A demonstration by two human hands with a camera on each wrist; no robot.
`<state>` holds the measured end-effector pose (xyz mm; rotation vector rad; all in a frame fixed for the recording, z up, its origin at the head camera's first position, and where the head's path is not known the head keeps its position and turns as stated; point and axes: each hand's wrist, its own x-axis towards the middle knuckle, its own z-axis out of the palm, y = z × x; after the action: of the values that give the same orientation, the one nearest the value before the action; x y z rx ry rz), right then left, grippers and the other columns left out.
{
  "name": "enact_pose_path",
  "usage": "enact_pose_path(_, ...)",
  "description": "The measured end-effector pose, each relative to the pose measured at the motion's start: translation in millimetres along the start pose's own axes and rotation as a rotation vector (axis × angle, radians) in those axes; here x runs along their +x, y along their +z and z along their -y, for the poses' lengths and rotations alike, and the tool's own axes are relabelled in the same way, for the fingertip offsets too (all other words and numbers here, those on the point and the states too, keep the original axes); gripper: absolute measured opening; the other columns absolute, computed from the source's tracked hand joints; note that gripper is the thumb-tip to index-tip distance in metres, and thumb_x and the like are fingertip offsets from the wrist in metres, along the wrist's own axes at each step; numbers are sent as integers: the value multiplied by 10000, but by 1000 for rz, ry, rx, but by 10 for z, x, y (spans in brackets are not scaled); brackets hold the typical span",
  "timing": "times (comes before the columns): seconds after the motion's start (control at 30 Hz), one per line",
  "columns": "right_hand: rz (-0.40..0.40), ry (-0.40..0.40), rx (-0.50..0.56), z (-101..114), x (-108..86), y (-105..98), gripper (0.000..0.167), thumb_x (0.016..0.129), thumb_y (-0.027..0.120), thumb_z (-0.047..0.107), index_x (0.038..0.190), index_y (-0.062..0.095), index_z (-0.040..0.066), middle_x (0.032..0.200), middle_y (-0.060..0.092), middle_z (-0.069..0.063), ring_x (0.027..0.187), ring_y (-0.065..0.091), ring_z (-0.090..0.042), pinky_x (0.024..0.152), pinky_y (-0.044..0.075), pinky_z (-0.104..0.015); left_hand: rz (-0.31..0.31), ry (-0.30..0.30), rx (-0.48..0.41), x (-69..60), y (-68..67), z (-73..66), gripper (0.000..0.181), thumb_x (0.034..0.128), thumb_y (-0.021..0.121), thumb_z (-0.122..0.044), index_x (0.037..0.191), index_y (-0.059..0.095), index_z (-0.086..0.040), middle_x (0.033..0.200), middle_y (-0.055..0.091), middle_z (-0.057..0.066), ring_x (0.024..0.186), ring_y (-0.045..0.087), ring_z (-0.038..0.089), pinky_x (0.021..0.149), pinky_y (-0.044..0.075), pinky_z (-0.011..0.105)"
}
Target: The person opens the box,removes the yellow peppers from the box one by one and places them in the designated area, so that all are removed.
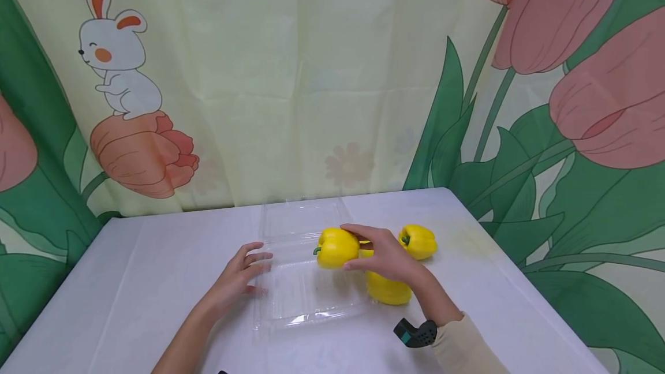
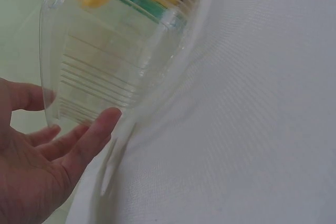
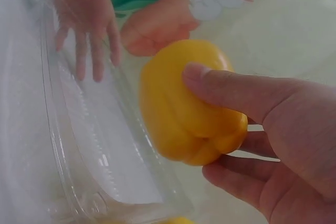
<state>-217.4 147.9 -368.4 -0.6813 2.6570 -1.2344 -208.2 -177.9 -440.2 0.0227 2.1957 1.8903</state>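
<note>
A clear plastic clamshell box lies with its lid folded back toward the curtain. My right hand holds a yellow bell pepper over the box, thumb on one side and fingers on the other; its green stem points left. In the right wrist view, the lobed bottom of that pepper faces the camera. My left hand is at the box's left wall, fingers extended and spread; the left wrist view shows the fingers by the ribbed plastic.
Right of the box sit another yellow bell pepper, partly behind my right wrist, and one farther back. More yellow shows behind my right hand. A white cloth covers the table; a printed curtain hangs behind.
</note>
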Motion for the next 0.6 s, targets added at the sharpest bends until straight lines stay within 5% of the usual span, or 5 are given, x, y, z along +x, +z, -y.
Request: enact_pose_path(0.6, -86, 43, -37, -185, -269, -311, 795, 762, 796, 406, 1440, 448, 181, 1410, 540, -31, 1203, 589, -244, 970, 535, -363, 9, -2, -21, -31, -7, -25, 532, 987, 511, -175, 1463, 278, -131, 1457, 460, 176, 1280, 490, 341, 771, 594, 389)
